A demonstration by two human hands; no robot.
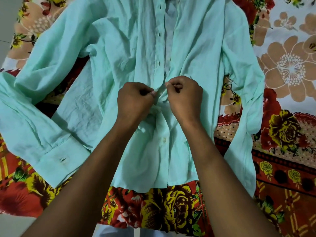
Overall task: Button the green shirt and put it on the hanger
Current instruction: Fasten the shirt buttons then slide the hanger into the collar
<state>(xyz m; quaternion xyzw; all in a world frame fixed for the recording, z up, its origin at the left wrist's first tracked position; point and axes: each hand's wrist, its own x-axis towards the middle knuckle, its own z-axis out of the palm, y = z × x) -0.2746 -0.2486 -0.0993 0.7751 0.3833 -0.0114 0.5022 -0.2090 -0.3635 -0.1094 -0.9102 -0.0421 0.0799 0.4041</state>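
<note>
1. The left hand is curled into a loose fist, thumb and forefinger pinching the edge of the shirt's left-lying front panel at the placket.
2. The right hand is curled the same way, its fingertips pinching the facing panel's edge, so the two hands nearly meet over the middle of the front opening.
3. Whether a button sits between the fingers cannot be told; the fabric bunches and hides it.
4. Below the hands the two panels lie closed over each other, and one pale button shows fastened there, between the two forearms.
5. Above the hands the front stands open in a narrow gap, showing the paler inside of the back.
6. A row of dark buttonholes runs up the edge of the panel on the left of that gap.
7. The shirt lies spread flat, front up, collar end away from the person and hem near them, heavily creased.
8. Its sleeve on the left bends outward and back, the cuff lying near the hem with one buttonhole showing.
9. The other sleeve runs down the right side just beside the body of the shirt.
10. Under everything is a flowered bedsheet, red and yellow near the person, with beige blooms on a pale ground at the upper right.
</note>
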